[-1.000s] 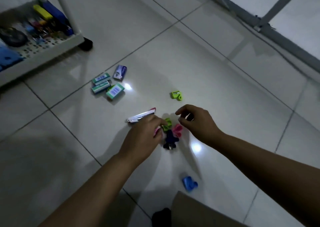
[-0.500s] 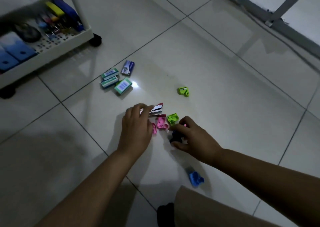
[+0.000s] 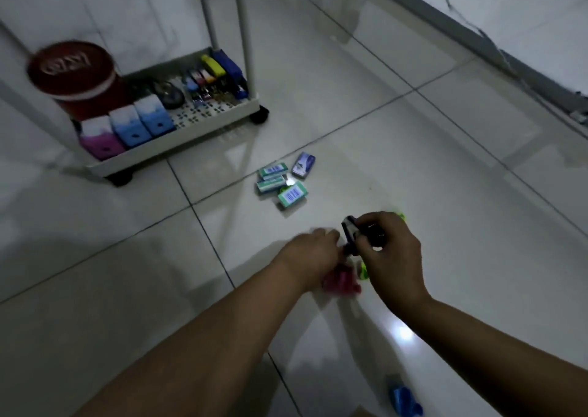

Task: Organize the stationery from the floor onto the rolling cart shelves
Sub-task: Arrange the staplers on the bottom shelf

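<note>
While the right hand [image 3: 389, 251] grips a dark stapler [image 3: 351, 233] above the floor, the left hand [image 3: 310, 254] holds pink items [image 3: 340, 281] just beside it, well apart from the rolling cart [image 3: 178, 136].

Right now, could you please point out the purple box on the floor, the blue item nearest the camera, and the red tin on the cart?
purple box [image 3: 304, 165], head view, top face.
blue item [image 3: 404, 399], head view, its body.
red tin [image 3: 70, 66], head view, lid.
</note>
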